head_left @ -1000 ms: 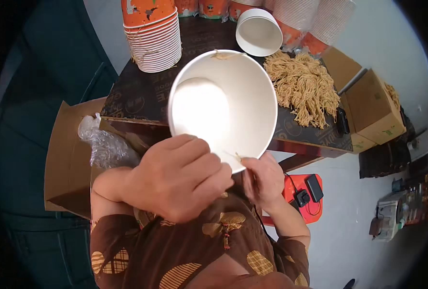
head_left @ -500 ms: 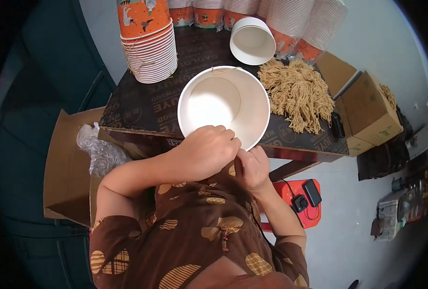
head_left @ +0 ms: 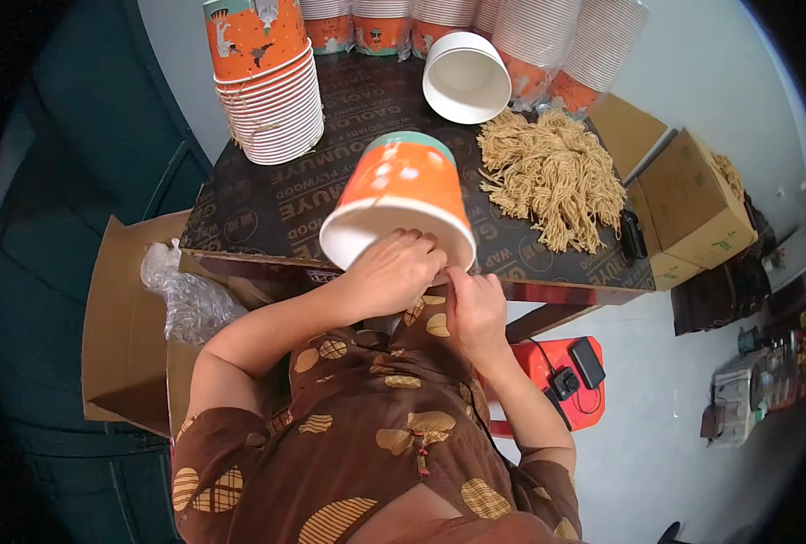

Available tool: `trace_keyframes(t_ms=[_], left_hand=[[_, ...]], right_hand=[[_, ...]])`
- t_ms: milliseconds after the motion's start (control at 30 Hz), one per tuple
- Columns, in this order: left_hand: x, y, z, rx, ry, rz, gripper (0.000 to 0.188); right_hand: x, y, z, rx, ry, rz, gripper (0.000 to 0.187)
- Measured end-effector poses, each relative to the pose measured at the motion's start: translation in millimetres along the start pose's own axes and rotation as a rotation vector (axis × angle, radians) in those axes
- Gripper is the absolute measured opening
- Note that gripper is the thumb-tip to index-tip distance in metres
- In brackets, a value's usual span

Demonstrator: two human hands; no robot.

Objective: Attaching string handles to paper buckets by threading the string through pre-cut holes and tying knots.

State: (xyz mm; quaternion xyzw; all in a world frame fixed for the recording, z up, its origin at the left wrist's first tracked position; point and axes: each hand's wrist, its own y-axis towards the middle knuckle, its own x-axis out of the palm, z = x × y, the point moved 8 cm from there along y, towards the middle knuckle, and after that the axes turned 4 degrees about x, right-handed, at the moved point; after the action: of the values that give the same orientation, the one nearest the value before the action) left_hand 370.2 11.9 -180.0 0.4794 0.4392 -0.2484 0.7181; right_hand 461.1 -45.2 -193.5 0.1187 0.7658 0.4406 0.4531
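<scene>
An orange paper bucket with a white inside and a green base band lies tilted at the table's near edge, its mouth toward me. My left hand is closed over the near rim, fingers reaching into the mouth. Beside it, my right hand pinches at the same rim, thumb and fingertips close to the left fingers. Whatever small thing may be between the fingertips is hidden. To the right lies a heap of tan twisted cords. Another white-lined bucket rests on its side behind.
A tall stack of nested buckets stands at the left of the dark table. More wrapped stacks line the back. An open carton with clear plastic is at left; cartons and a red stool are at right.
The bucket has tipped over, so its orange outer wall now shows instead of its inside. Both hands stay at the near rim.
</scene>
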Motion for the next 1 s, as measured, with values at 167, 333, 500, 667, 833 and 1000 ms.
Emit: trace_keyframes(t_ms=[167, 333, 500, 667, 833, 1000], left_hand=[[14, 3, -9, -0.018, 0.043, 0.034, 0.010], [17, 11, -9, -0.007, 0.127, 0.091, 0.010], [19, 18, -9, -0.029, 0.209, 0.095, 0.009], [22, 21, -11, -0.061, 0.218, 0.055, 0.009], [22, 21, -8, -0.038, 0.305, 0.056, 0.008], [20, 22, -8, -0.066, 0.261, 0.009, 0.011]], right_hand=[[-15, -2, 3, 0.020, -0.151, -0.035, 0.023], [-45, 8, -3, 0.072, -0.325, -0.028, 0.023], [-53, 3, -17, 0.067, -0.310, -0.035, 0.023], [-19, -23, -11, 0.114, -0.196, -0.192, 0.028], [-2, -21, -1, 0.147, -0.233, -0.187, 0.040], [10, -28, 4, 0.162, -0.259, -0.241, 0.060]])
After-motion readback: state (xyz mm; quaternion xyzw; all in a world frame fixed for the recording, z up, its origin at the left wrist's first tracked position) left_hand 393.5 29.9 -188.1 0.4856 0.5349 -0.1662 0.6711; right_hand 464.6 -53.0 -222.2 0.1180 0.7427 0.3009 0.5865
